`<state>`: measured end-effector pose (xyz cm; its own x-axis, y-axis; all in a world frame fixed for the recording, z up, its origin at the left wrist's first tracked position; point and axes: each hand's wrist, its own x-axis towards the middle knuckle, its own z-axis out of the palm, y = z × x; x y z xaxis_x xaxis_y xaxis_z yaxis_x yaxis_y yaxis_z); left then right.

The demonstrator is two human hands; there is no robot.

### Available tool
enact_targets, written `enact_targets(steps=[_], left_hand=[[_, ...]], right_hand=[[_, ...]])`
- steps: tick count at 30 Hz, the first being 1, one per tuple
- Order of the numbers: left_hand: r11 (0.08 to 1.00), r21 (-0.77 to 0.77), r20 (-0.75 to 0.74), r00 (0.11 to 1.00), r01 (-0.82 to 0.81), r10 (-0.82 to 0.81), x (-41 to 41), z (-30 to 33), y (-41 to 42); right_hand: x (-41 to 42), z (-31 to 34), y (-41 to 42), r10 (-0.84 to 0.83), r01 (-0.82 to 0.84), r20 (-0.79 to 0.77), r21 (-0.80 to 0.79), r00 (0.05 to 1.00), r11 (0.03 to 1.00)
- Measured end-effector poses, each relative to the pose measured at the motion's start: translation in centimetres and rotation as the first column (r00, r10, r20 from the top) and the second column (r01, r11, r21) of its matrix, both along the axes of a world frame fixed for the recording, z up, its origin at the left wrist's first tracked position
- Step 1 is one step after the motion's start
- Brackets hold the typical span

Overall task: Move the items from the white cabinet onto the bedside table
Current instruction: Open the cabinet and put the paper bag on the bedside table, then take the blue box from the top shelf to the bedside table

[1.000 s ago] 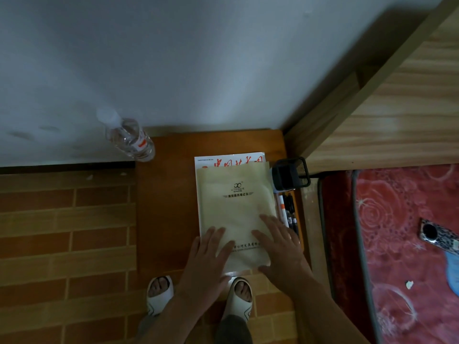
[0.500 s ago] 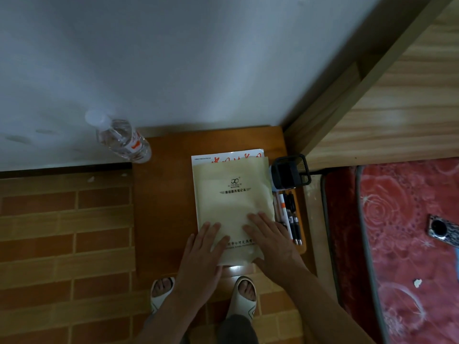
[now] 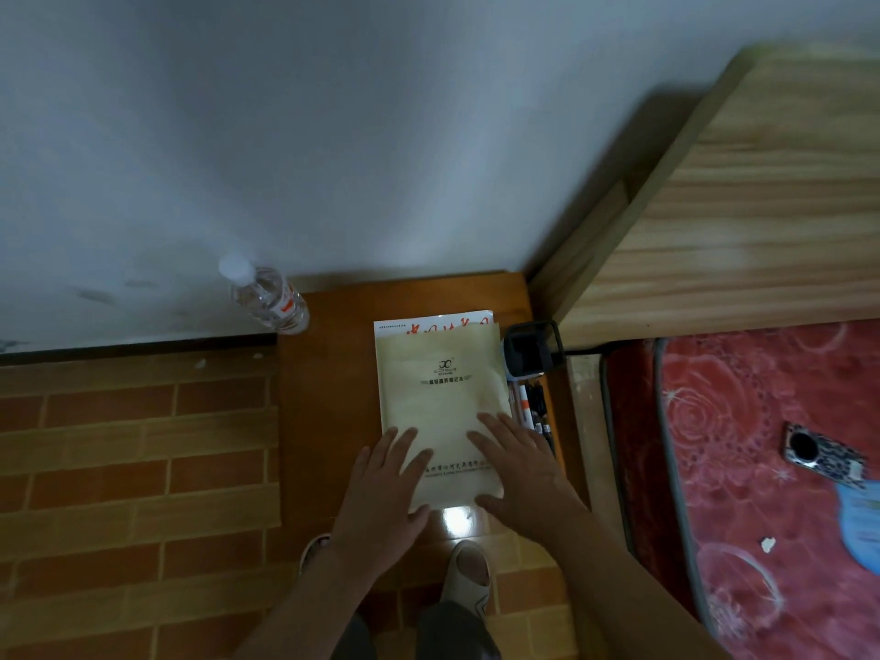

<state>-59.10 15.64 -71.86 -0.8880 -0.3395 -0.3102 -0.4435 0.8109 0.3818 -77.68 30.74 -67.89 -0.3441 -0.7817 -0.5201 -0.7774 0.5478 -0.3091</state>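
Note:
A cream notebook (image 3: 440, 397) lies on the brown bedside table (image 3: 328, 397), stacked over a white booklet with red print (image 3: 428, 322) that shows at its far edge. My left hand (image 3: 385, 488) rests flat with straight fingers on the notebook's near left corner. My right hand (image 3: 519, 469) lies flat on its near right corner. Right of the stack sit a black pen holder (image 3: 528, 347) and several pens (image 3: 533, 407). A clear water bottle (image 3: 266, 297) stands at the table's far left corner. The white cabinet is out of view.
A grey wall runs behind the table. A wooden headboard (image 3: 738, 207) and a bed with a red patterned cover (image 3: 762, 469) lie to the right, a small dark device (image 3: 819, 452) on it. Brick-pattern floor (image 3: 133, 469) spreads left; my sandalled feet (image 3: 469, 569) stand below the table.
Both hands have slid a little toward the near edge of the notebook, staying flat on it. The view has shifted slightly; the stack has not visibly moved.

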Motion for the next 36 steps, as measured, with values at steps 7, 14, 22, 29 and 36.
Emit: enact_targets(steps=[7,14,22,29,36], left_hand=[[0.996,-0.089,-0.010,1.000,0.017,-0.018,-1.7,10.3,-1.4],[0.980,-0.197,-0.029,0.999,-0.036,0.030,-2.9,23.0,-2.5],[0.919,-0.313,-0.149,0.968,-0.242,0.204,0.7,37.3,-3.7],[0.838,-0.389,-0.185,0.923,-0.383,0.336,8.1,44.6,-7.7],[0.747,-0.427,-0.196,0.859,-0.509,0.473,19.8,49.5,-13.4]], right_hand=[[-1.3,8.5,1.2,-0.108,0.107,-0.026,-0.045,0.994,0.993],[-2.9,19.6,1.5,-0.119,0.111,-0.072,-0.113,0.990,0.987],[-2.2,32.5,-1.2,-0.115,0.088,-0.085,-0.266,0.990,0.960],[3.3,40.0,-8.5,0.035,-0.097,-0.170,-0.369,0.985,0.924],[12.4,45.1,-18.1,0.175,-0.264,-0.237,-0.424,0.956,0.866]])
